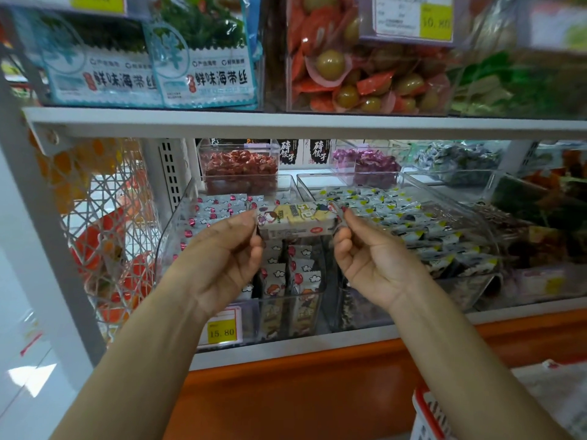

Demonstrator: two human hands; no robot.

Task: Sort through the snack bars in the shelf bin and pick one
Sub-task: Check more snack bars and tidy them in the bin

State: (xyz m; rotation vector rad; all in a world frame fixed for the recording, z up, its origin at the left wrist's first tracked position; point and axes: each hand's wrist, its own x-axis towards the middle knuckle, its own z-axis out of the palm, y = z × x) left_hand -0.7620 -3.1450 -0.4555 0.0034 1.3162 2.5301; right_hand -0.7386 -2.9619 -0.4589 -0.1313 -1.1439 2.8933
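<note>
- Clear crimped wrapper ends are what the hands grasp: the left hand [228, 246] pinches one end of a snack bar [297, 217] between thumb and forefinger, and the right hand [368, 258] pinches the other end the same way.
- The snack bar lies level between the two hands, held lengthwise above the shelf bin [165, 249], its yellow-and-white face with a cartoon figure turned up toward the camera.
- Both palms face inward, the remaining fingers loosely curled below the bar; both forearms reach up from the bottom of the view.
- Directly beneath the held bar, more bars [286, 274] in white wrappers with clouds and red spots stand on end against the front of the transparent bin; others lie flat at its back.
- A yellow price tag [221, 332] reading 15.80 sits on the front of the bin, below the left wrist.
- Just beside it on the right, a second clear bin [413, 223] holds small grey-and-yellow wrapped pieces.
- Behind both, small clear boxes hold red sweets [239, 166] and purple sweets [374, 163].
- The bins rest on a white shelf with an orange panel [286, 392] below its front edge.
- A white wire mesh panel [104, 217] closes the left side of the rack.
- On the upper shelf [286, 122], seaweed packs [203, 58] stand at left and a clear box of green olives in red wrappers [365, 74] at centre.
- A red-and-white basket [425, 417] shows at the lower right corner.
</note>
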